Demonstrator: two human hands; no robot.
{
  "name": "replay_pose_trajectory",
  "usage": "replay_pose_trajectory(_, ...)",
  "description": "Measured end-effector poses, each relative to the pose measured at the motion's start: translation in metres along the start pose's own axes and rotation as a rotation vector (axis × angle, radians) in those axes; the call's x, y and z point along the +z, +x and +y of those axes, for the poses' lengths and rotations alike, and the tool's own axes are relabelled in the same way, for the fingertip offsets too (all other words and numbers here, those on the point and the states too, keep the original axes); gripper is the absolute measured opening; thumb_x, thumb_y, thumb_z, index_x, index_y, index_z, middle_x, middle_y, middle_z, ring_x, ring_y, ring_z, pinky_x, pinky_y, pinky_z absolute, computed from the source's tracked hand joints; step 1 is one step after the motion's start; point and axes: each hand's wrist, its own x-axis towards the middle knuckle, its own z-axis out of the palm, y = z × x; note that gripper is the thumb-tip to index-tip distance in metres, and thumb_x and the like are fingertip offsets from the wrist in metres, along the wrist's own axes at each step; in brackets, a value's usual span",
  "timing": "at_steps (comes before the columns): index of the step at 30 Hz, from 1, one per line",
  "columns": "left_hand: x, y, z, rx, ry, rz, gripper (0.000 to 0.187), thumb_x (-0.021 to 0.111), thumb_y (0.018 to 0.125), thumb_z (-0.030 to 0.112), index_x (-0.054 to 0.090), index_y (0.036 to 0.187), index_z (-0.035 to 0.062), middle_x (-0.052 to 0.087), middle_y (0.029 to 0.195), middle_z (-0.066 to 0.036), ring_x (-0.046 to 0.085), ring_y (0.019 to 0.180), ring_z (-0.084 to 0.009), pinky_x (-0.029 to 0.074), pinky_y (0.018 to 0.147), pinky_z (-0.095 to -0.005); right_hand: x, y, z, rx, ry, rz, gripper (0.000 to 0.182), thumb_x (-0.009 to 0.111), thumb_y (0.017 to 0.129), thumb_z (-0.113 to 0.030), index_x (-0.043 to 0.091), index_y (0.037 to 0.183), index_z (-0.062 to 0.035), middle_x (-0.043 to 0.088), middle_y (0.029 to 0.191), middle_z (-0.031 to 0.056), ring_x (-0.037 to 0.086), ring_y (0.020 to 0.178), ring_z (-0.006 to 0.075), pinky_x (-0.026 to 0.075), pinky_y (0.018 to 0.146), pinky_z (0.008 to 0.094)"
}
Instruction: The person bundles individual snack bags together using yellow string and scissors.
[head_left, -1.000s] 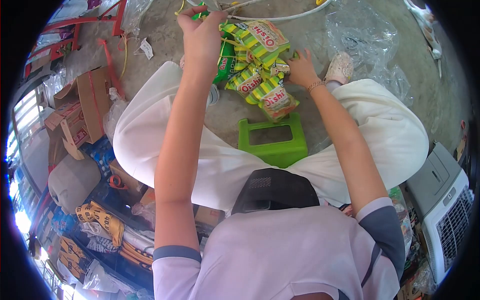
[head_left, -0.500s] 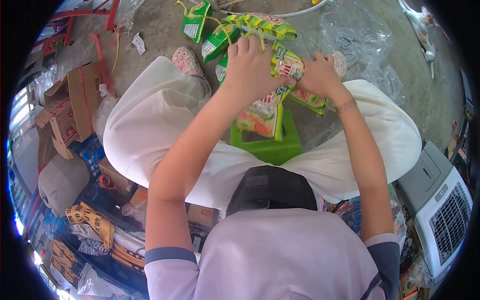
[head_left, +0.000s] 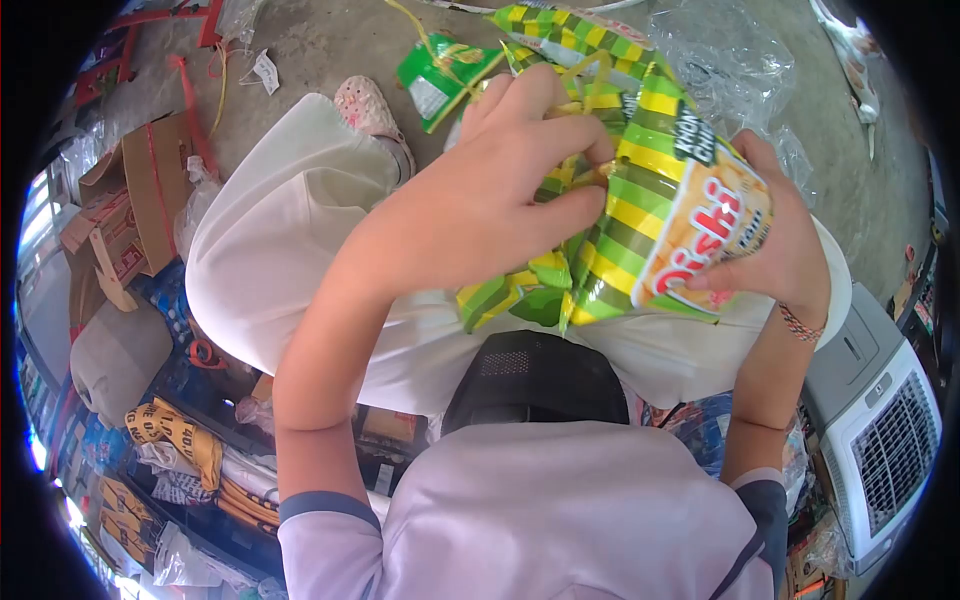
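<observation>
Close in front of me is a green-and-yellow striped snack bag marked "Oishi". My right hand grips its right side, with the thumb across the printed front. My left hand is closed at the bag's left edge, where yellow string shows; its fingers partly hide what they pinch. Another striped bag lies above, and part of a further one shows below my left hand. A smaller green packet hangs on yellow string to the upper left.
Clear plastic wrapping lies on the concrete floor, and a cat is at the upper right. Cardboard boxes and a grey cap are on the left. A white air cooler stands on the right.
The bunch of snack bags has come up closer to me. My right hand has moved right and toward me, turning the Oishi bag's front. The green stool is now mostly hidden.
</observation>
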Motion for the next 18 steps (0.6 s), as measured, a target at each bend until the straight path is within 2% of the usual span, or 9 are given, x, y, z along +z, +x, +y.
replay_pose_trajectory(1,-0.003,-0.001,0.003,0.008,-0.067,0.001,0.025,0.066,0.084,0.017,0.061,0.104,0.0023,0.043,0.101,-0.010,0.044,0.103,-0.0249,0.035,0.094,-0.0317,-0.001,-0.002,-0.002,0.027,0.150,0.017,0.080,0.097,0.041,-0.034,0.065,0.106,0.0006,0.053,0.105,0.0091,0.053,0.105,0.0212,0.043,0.092,0.0316)
replay_pose_trajectory(2,-0.004,-0.001,0.006,0.020,-0.133,0.002,0.025,0.067,0.085,0.016,0.060,0.104,0.0009,0.042,0.100,-0.009,0.044,0.101,-0.0237,0.035,0.092,-0.0303,-0.006,-0.003,-0.008,0.053,0.118,-0.023,0.085,0.098,0.040,-0.031,0.064,0.110,0.0025,0.052,0.114,0.0087,0.055,0.104,0.0176,0.044,0.091,0.0296)
replay_pose_trajectory(4,-0.003,0.000,0.013,-0.026,-0.266,0.034,0.027,0.070,0.084,0.015,0.060,0.103,0.0002,0.043,0.100,-0.008,0.045,0.098,-0.0216,0.035,0.090,-0.0290,-0.008,-0.005,-0.004,-0.061,0.135,-0.047,0.096,0.098,0.042,-0.031,0.056,0.120,0.0052,0.052,0.114,0.0075,0.054,0.104,0.0150,0.043,0.092,0.0280)
replay_pose_trajectory(5,-0.002,0.001,0.016,-0.048,-0.331,0.048,0.027,0.072,0.084,0.015,0.060,0.103,-0.0001,0.043,0.100,-0.007,0.045,0.097,-0.0206,0.035,0.089,-0.0284,-0.011,-0.006,-0.004,-0.090,0.079,-0.058,0.094,0.098,0.042,-0.030,0.058,0.120,0.0045,0.051,0.116,0.0086,0.054,0.103,0.0152,0.044,0.090,0.0279)
replay_pose_trajectory(8,-0.001,0.000,0.023,-0.010,-0.198,0.127,0.028,0.076,0.081,0.014,0.061,0.102,0.0011,0.043,0.099,-0.007,0.045,0.094,-0.0188,0.036,0.086,-0.0274,-0.019,-0.008,-0.003,-0.194,-0.099,-0.073,0.084,0.097,0.044,-0.029,0.064,0.115,0.0025,0.050,0.119,0.0112,0.053,0.101,0.0158,0.044,0.087,0.0277)
replay_pose_trajectory(11,-0.002,0.001,0.025,0.093,-0.059,0.183,0.026,0.077,0.079,0.010,0.063,0.099,0.0014,0.044,0.095,-0.006,0.044,0.091,-0.0183,0.036,0.083,-0.0277,-0.013,-0.009,0.000,-0.221,-0.155,0.020,0.073,0.093,0.045,-0.035,0.069,0.106,-0.0011,0.049,0.108,0.0092,0.050,0.096,0.0207,0.042,0.084,0.0313)
replay_pose_trajectory(13,-0.003,0.002,0.025,0.094,-0.025,0.202,0.024,0.077,0.079,0.011,0.063,0.097,0.0021,0.044,0.093,-0.006,0.044,0.090,-0.0189,0.037,0.082,-0.0283,-0.012,-0.009,0.002,-0.248,-0.198,0.046,0.070,0.090,0.045,-0.039,0.071,0.102,-0.0032,0.048,0.101,0.0081,0.047,0.094,0.0239,0.039,0.084,0.0340)
replay_pose_trajectory(18,-0.001,0.003,0.022,0.120,0.076,0.261,0.022,0.078,0.078,0.013,0.065,0.093,0.0038,0.044,0.090,-0.006,0.045,0.088,-0.0214,0.038,0.080,-0.0305,-0.017,-0.006,0.001,-0.307,-0.381,0.052,0.068,0.087,0.045,-0.042,0.072,0.101,-0.0059,0.048,0.095,0.0091,0.043,0.094,0.0271,0.035,0.085,0.0380)
